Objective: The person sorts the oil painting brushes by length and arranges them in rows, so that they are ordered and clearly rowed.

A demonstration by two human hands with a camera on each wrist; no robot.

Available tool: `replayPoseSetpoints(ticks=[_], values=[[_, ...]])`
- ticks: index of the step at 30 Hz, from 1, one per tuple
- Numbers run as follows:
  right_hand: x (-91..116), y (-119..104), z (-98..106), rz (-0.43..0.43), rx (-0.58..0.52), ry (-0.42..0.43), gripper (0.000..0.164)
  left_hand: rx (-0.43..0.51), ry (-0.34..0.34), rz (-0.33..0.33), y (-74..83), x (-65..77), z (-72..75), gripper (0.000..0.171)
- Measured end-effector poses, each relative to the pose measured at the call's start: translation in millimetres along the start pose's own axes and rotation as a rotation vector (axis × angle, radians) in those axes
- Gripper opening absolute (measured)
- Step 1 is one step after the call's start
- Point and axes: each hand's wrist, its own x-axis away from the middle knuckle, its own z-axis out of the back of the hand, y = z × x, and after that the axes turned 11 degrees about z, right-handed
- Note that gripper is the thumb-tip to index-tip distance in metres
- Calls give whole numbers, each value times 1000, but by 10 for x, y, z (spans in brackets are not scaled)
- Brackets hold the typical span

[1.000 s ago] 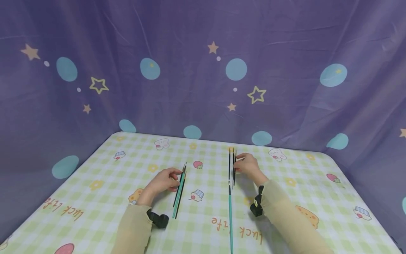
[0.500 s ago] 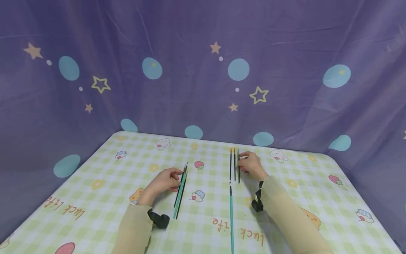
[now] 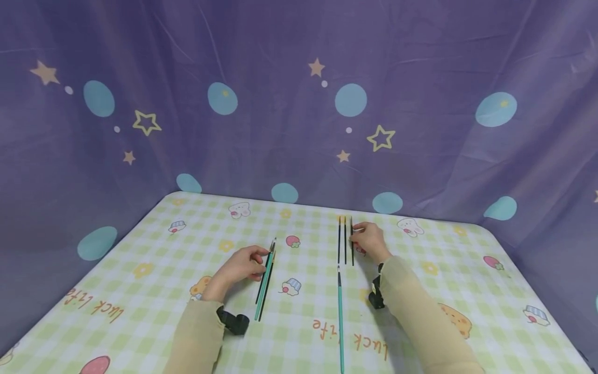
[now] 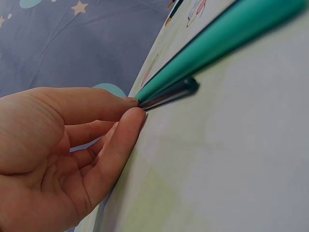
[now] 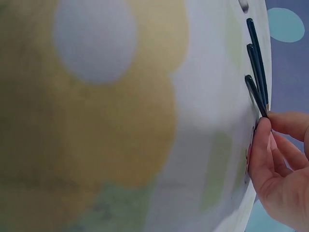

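Observation:
My left hand (image 3: 238, 267) pinches paintbrushes between thumb and fingers at the left of the table. In that bundle a green-handled paintbrush (image 3: 262, 292) lies between black-handled ones; the left wrist view shows a black handle (image 4: 178, 91) right at the fingertips, under the green handle (image 4: 203, 53). My right hand (image 3: 370, 241) pinches a thin black paintbrush (image 3: 352, 254) by thumb and finger. Two more black paintbrushes, a middle one (image 3: 345, 246) and a left one (image 3: 339, 246), lie parallel beside it, bristles away from me. In the right wrist view their handle ends stand in a staggered row.
Below the black row lies a single green paintbrush (image 3: 340, 317), pointing lengthwise toward me and running out of the frame's bottom. A green-checked tablecloth (image 3: 308, 270) covers the table. A purple curtain (image 3: 261, 145) hangs behind its far edge.
My right hand has shifted slightly to the right with its black paintbrush, which now stands apart from the middle one and in line with the row. My left hand has stayed in place.

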Motion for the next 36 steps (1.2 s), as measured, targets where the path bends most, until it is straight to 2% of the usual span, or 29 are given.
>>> replayPoseSetpoints(ticks=[8, 20, 29, 36], values=[[-11, 3, -23, 15, 41, 19, 33, -5, 3, -2, -9, -12, 0, 40], [12, -29, -14, 6, 33, 36, 32, -3, -2, -5, -16, -8, 11, 41], [112, -274, -116, 53, 1, 43, 29, -17, -3, -12, -6, 2, 44, 41], [277, -502, -256, 102, 53, -44, 31, -17, -20, -20, 6, 10, 11, 42]])
